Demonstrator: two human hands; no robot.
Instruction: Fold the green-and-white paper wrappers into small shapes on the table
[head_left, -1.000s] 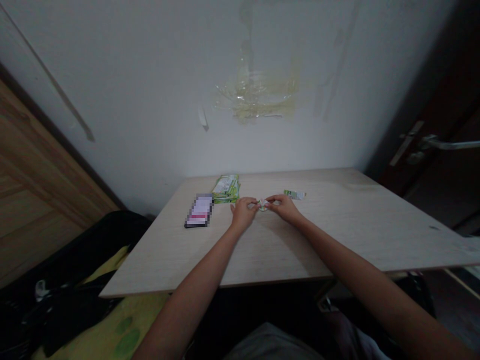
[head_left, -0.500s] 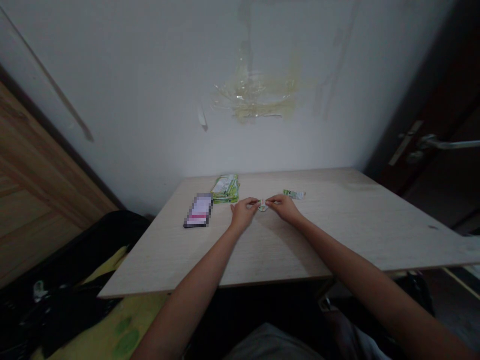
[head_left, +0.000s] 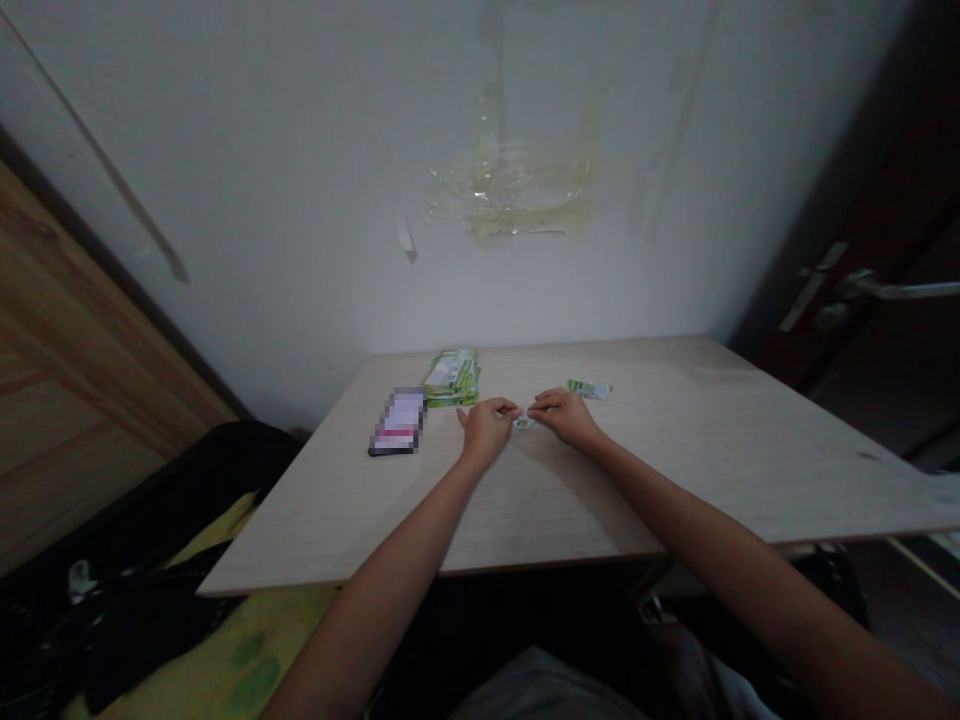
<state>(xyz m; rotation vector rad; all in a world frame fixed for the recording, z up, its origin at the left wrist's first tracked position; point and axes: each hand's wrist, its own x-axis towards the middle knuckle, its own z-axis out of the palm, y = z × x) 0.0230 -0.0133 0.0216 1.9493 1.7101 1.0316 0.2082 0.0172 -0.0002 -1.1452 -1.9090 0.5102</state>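
My left hand [head_left: 491,425] and my right hand [head_left: 564,412] meet over the middle of the table, fingertips almost touching. Between them they pinch a small white and green packet [head_left: 523,424], its far edge partly covered by my fingers. What exactly the packet is stays too small to make out. Just beyond my right hand lies a flat green and white wrapper [head_left: 589,389]. Left of my left hand is a stack of green and white packets [head_left: 452,376].
A phone [head_left: 398,421] with a blurred screen lies on the left of the light wooden table [head_left: 720,450]. Behind it rises a pale wall [head_left: 300,230] with peeling tape [head_left: 517,200]. A dark door with a metal handle [head_left: 892,290] stands at right.
The small packet has tilted down and slightly toward me between my fingertips. Both hands have shifted only a little.
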